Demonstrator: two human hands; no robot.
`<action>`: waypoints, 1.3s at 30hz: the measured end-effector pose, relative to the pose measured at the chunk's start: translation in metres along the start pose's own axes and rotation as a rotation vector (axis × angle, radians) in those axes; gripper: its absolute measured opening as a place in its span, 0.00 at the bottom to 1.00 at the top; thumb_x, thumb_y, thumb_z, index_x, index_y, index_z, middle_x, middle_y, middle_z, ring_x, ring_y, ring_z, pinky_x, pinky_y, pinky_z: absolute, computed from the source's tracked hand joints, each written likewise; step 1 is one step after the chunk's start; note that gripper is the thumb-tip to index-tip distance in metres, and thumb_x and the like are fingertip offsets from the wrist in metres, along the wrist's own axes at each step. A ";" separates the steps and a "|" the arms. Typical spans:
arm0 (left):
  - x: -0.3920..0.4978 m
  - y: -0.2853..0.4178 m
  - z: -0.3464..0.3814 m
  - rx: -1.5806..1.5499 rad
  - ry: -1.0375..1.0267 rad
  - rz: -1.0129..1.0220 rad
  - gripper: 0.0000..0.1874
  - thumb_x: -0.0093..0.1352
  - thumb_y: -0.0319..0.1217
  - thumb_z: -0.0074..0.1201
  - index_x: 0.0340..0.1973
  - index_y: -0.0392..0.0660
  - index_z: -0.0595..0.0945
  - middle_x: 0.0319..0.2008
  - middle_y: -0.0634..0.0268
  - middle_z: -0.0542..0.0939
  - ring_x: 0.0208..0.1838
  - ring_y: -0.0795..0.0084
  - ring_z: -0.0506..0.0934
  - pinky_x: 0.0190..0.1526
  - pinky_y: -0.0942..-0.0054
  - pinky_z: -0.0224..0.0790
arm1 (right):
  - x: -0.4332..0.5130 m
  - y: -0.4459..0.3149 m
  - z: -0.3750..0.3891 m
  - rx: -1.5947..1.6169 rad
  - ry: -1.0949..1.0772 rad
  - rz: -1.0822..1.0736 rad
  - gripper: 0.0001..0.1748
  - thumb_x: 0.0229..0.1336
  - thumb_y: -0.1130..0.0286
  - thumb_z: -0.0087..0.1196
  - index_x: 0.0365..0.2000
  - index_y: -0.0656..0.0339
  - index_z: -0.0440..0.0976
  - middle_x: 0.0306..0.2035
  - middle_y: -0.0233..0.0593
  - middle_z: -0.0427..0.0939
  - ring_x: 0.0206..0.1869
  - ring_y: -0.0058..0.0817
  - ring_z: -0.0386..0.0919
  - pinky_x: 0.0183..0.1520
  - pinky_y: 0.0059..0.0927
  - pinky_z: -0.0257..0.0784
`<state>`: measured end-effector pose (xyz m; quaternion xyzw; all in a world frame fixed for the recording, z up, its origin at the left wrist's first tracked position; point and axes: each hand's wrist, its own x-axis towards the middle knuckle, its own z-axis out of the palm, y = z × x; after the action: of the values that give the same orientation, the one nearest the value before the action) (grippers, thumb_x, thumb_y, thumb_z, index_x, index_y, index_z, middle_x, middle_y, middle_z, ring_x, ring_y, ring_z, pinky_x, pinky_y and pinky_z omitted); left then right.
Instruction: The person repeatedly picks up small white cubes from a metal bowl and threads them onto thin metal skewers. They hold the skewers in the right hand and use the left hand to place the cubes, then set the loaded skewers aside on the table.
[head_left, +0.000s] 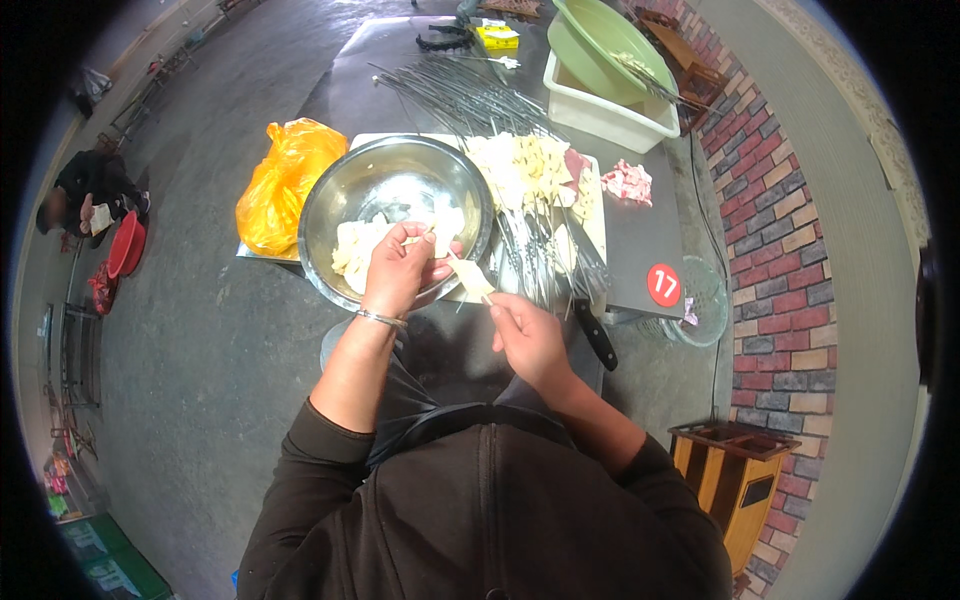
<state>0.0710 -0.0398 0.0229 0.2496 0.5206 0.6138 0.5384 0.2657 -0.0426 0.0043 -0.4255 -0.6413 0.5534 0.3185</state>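
Over the near rim of a steel bowl (390, 157), my left hand (399, 262) pinches a small pale bit of food. My right hand (529, 334) grips the lower end of a flat, pale yellow food strip (471, 279), which stretches up toward the left fingers. Whether a thin skewer runs through the strip cannot be made out. Pale food pieces (356, 251) lie in the bowl beside my left hand. Right of the bowl, a cutting board (598, 217) carries a heap of pale yellow pieces (525, 165) and several metal skewers (525, 255).
A black-handled knife (595, 334) juts over the table's near edge. An orange plastic bag (289, 191) stands left of the bowl. More skewers (465, 94) lie behind; a green basin (607, 52) leans in a white tub (607, 116). Pink meat pieces (628, 182) sit at right. A person (94, 184) is far left.
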 end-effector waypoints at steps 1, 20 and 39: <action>-0.002 -0.002 0.003 0.004 -0.010 -0.020 0.05 0.71 0.27 0.44 0.40 0.42 0.69 0.34 0.52 0.81 0.31 0.73 0.80 0.31 0.82 0.75 | 0.002 0.000 0.001 -0.005 0.004 0.000 0.11 0.61 0.72 0.48 0.41 0.66 0.74 0.16 0.35 0.73 0.18 0.16 0.71 0.24 0.21 0.66; 0.149 -0.026 -0.035 1.672 -0.144 0.354 0.17 0.53 0.30 0.64 0.37 0.49 0.79 0.46 0.57 0.75 0.51 0.50 0.70 0.49 0.60 0.66 | 0.018 0.011 -0.037 0.174 0.080 0.069 0.13 0.62 0.72 0.45 0.42 0.66 0.75 0.16 0.28 0.71 0.19 0.12 0.67 0.24 0.15 0.60; 0.067 0.002 -0.033 -0.138 -0.217 -0.282 0.15 0.69 0.23 0.43 0.52 0.37 0.71 0.38 0.55 0.79 0.40 0.66 0.79 0.41 0.74 0.76 | 0.005 0.011 -0.020 -0.037 0.018 0.015 0.10 0.59 0.73 0.48 0.39 0.65 0.75 0.14 0.32 0.71 0.18 0.14 0.69 0.24 0.19 0.65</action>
<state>0.0216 0.0101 -0.0038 0.2012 0.4459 0.5359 0.6881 0.2836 -0.0294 -0.0035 -0.4411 -0.6455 0.5397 0.3122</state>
